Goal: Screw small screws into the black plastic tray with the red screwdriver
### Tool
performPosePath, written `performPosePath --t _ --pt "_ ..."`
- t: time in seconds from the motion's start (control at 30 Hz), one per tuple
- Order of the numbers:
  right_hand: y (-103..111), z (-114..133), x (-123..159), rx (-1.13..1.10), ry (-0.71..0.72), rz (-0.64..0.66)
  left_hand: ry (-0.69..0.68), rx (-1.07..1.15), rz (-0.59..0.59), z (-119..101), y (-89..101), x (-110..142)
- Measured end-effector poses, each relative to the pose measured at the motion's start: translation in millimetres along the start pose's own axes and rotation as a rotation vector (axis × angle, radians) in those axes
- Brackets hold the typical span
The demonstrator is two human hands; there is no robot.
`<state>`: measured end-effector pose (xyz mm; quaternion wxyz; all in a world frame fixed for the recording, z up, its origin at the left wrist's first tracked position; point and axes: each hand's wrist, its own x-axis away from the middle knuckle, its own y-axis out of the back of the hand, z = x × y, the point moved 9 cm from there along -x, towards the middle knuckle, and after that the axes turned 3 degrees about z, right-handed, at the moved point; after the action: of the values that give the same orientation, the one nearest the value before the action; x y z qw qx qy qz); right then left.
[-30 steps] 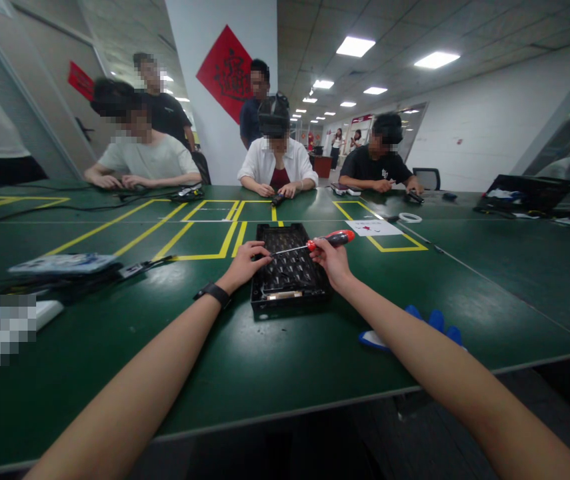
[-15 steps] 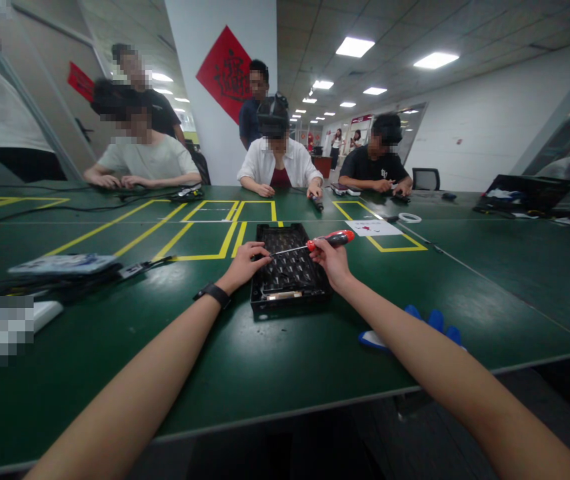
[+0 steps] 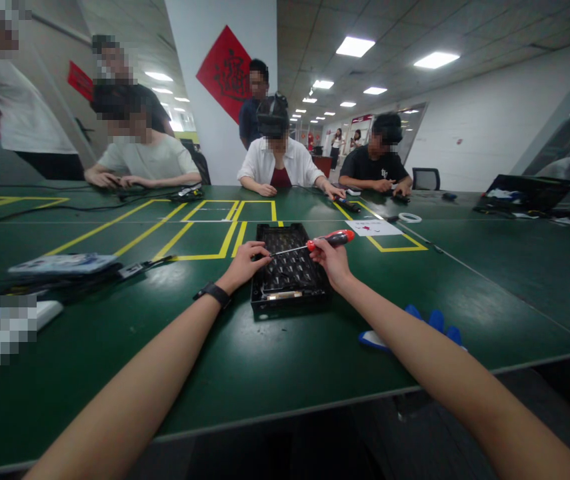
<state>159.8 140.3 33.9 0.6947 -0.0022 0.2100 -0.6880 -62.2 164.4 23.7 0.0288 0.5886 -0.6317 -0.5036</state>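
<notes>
A screwdriver (image 3: 335, 239) with a red and black handle is gripped by my right hand (image 3: 331, 261) near the front of its handle. Its thin metal shaft slants left over a black case (image 3: 292, 268) with rows of small metallic-looking bits, lying on the table. The fingers of my left hand (image 3: 251, 261) are pinched together at the shaft's tip, over the case's left edge. Whether they hold the tip itself or some small piece is too fine to see. A dark band (image 3: 213, 293) circles my left wrist.
Blue-and-white gloves (image 3: 432, 323) lie partly under my right forearm on the green table (image 3: 245, 373). To the left are a flat box (image 3: 65, 265) and cables. A paper sheet (image 3: 373, 229) and a white ring (image 3: 409, 218) lie farther off. Several people sit across the table.
My hands, the screwdriver and the case look unmoved. Across the table, a person in a white shirt has shifted a dark tool to the right. Someone standing at far left has moved right.
</notes>
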Motion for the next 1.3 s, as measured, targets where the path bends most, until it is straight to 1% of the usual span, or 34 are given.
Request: performPosePath --t 0.2,0.3,0.43,0.57,0.67,0.77,0.83,0.93,1.07,1.3 --pt "-0.6 2.9 -3.0 0.099 0.047 0.017 -0.047 -0.128 0.003 -9.6 4.6 0.5" --pt "-3.3 3.2 -3.7 0.066 0.062 0.042 -0.065 -0.163 0.007 -13.9 5.6 1.0" --pt "-9.3 -0.6 -2.6 -0.044 0.006 0.098 -0.064 -0.174 0.008 -14.8 5.9 1.1" --pt "-15.3 -2.3 -0.6 -0.085 -0.045 0.155 -0.060 -0.170 0.002 -15.3 6.8 1.5" --pt "-11.9 -3.4 -0.1 -0.067 -0.061 0.111 -0.061 -0.173 -0.004 -17.7 7.8 2.0" --pt "-6.0 -3.0 -0.3 -0.014 -0.046 0.045 -0.079 -0.174 -0.004 -22.6 8.4 2.5" --pt "-3.9 -2.6 -0.9 0.016 -0.031 0.028 -0.099 -0.174 -0.001 -26.7 8.9 2.9" --pt "-2.3 -3.3 -2.3 0.038 -0.024 0.021 -0.114 -0.176 0.004 -30.3 9.5 3.2" --pt "-2.0 -3.8 -2.5 0.064 -0.018 0.023 -0.100 -0.169 0.003 -28.5 9.6 2.9" --pt "-7.9 7.0 2.4 0.125 0.074 0.060 -0.088 -0.136 -0.003 -24.8 8.6 2.4"
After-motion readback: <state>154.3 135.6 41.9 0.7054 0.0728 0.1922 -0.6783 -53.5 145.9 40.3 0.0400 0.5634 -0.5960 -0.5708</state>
